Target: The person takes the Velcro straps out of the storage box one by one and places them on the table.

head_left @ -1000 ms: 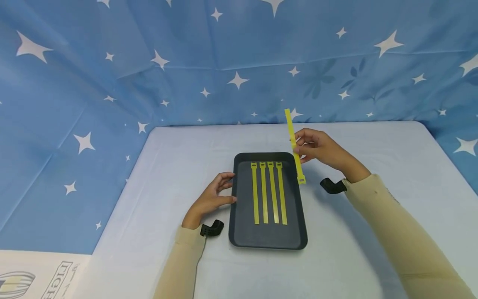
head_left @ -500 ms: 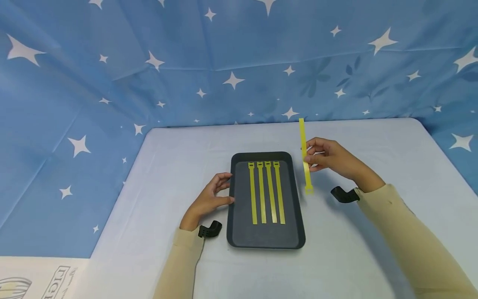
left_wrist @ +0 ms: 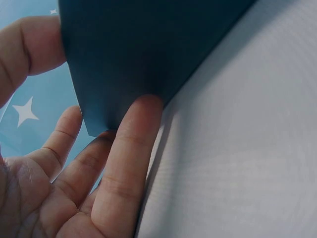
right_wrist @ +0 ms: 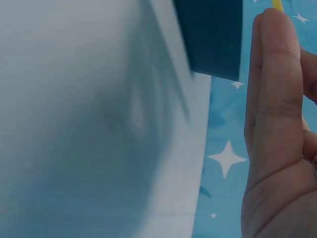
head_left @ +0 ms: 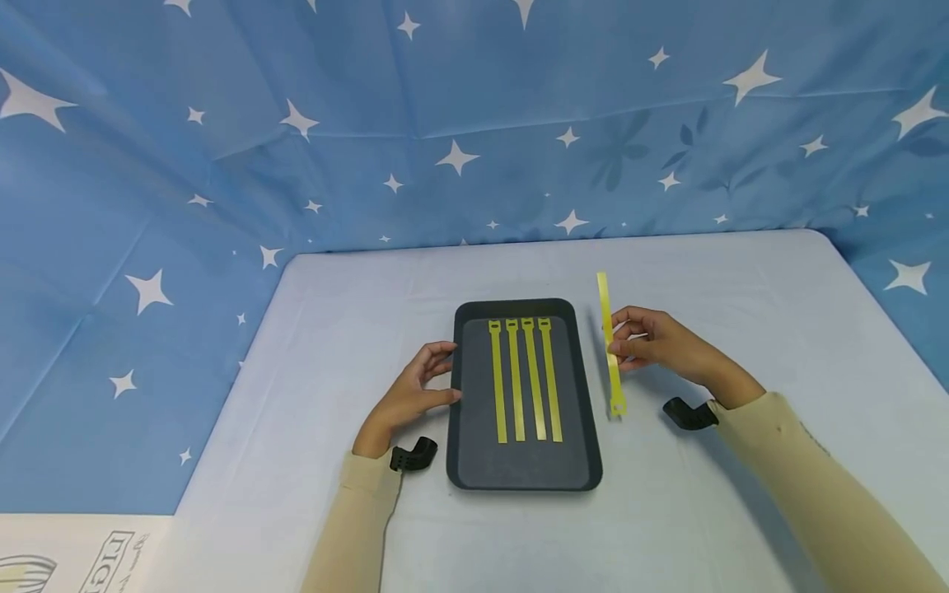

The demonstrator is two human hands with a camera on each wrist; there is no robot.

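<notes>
My right hand pinches a yellow cable tie of the strap kind between thumb and fingers. The tie stands to the right of a dark grey tray, slotted head toward me and plain end pointing away. Inside the tray several matching yellow ties lie side by side, heads at the far end. My left hand rests its fingertips and thumb against the tray's left side. The left wrist view shows those fingers extended against the tray's outer wall. In the right wrist view, fingers hide most of the held tie.
A white cloth covers the table around the tray. Behind it hangs a blue curtain with white stars. Some printed cream fabric shows at the lower left. Each wrist wears a black camera mount.
My right hand has carried the cable tie from over the tray's far right edge to the right and toward me, and lowered it. The left hand stays at the tray. The head view shifts slightly.
</notes>
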